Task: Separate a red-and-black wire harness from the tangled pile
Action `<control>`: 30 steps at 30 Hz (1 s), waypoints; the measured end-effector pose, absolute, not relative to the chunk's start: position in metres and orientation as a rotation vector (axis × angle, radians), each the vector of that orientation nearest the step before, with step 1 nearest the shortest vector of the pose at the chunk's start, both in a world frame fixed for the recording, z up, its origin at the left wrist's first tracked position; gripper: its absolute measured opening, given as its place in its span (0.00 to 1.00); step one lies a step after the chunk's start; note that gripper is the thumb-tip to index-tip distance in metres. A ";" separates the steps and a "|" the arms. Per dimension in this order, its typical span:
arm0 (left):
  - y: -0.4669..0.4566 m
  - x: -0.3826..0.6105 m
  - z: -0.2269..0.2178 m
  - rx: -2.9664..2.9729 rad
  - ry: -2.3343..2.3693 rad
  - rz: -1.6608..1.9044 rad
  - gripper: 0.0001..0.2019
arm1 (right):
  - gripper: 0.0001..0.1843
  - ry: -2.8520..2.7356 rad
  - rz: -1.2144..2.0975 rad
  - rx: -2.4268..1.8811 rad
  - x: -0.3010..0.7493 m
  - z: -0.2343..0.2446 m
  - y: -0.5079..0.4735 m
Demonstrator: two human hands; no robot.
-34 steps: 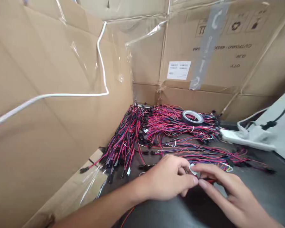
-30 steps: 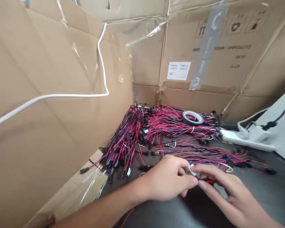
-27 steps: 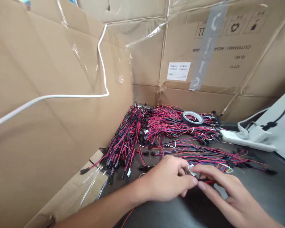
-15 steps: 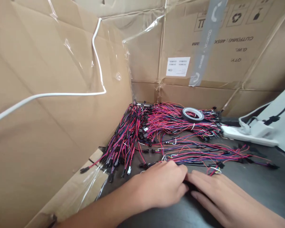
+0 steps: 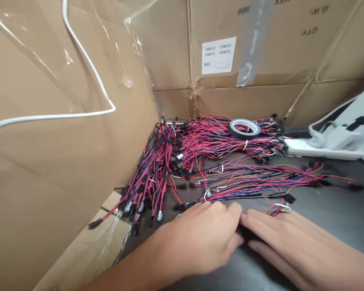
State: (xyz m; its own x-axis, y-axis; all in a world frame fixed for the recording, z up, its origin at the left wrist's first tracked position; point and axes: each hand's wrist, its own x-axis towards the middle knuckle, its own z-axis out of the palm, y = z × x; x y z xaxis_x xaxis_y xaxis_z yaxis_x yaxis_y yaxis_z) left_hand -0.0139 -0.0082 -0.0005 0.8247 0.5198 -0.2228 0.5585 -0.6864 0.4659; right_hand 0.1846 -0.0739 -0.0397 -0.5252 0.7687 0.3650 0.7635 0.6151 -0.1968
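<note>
**Two flat hands at the edge of a wire-strewn table**

Nearest the camera, the person's left hand (image 5: pixel 200 238) and right hand (image 5: pixel 294 246) lie palm down on a dark, matte table (image 5: pixel 336 218). Their fingertips almost meet. Each grip is spread flat, with the fingers stretched out side by side and closed on nothing that shows. Whatever lies in the shadow under the fingertips cannot be made out.

Just beyond the fingertips runs the nearest row of wires (image 5: pixel 261 190), thin red, blue and black leads with small black plugs. It stretches rightward across the table, and one looped end touches the right hand's fingers.

There are three loose heaps of such wires in all:
- the nearest row
- a left heap (image 5: pixel 154 178) slanting along the cardboard
- a far heap (image 5: pixel 212 137) against the back

One roll of tape (image 5: pixel 244 128) sits on the far heap. One white power strip (image 5: pixel 321 151) lies to the right, with a plug in it.

Cardboard closes the space in. A left cardboard wall (image 5: pixel 63 182) carries one white cable (image 5: pixel 48 117) and clear film. The back cartons (image 5: pixel 276 93) bear one white label (image 5: pixel 218 54) and one grey tape strip (image 5: pixel 255 40).
</note>
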 end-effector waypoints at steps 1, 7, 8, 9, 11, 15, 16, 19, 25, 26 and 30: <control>-0.008 -0.013 -0.001 2.415 0.835 -0.068 0.08 | 0.15 -2.452 0.021 -1.199 0.184 -0.038 -0.074; -0.003 -0.006 -0.003 2.035 0.922 0.241 0.07 | 0.21 -2.304 0.199 -1.273 0.186 -0.035 -0.071; -0.002 -0.005 -0.003 1.985 0.913 0.278 0.07 | 0.22 -2.260 0.250 -1.291 0.186 -0.035 -0.071; -0.002 -0.004 -0.003 1.942 0.908 0.307 0.07 | 0.22 -2.213 0.308 -1.306 0.186 -0.035 -0.071; 0.000 -0.003 -0.002 1.882 0.904 0.353 0.08 | 0.22 -2.096 0.424 -1.311 0.186 -0.035 -0.072; 0.000 -0.001 -0.001 1.877 0.874 0.380 0.05 | 0.12 -1.742 0.676 -1.313 0.182 -0.033 -0.072; 0.000 -0.001 0.000 1.896 0.863 0.369 0.05 | 0.11 -1.653 0.754 -1.321 0.180 -0.033 -0.072; -0.001 0.000 0.003 1.942 0.832 0.336 0.09 | 0.16 -1.423 1.022 -1.337 0.177 -0.033 -0.071; -0.002 0.000 0.006 1.974 0.793 0.347 0.10 | 0.19 -1.222 1.330 -1.259 0.178 -0.033 -0.067; -0.001 0.000 0.006 1.985 0.801 0.356 0.11 | 0.19 -1.203 1.363 -1.238 0.178 -0.033 -0.065; 0.001 0.000 0.002 2.030 0.854 0.395 0.11 | 0.16 -1.128 1.475 -1.197 0.176 -0.033 -0.060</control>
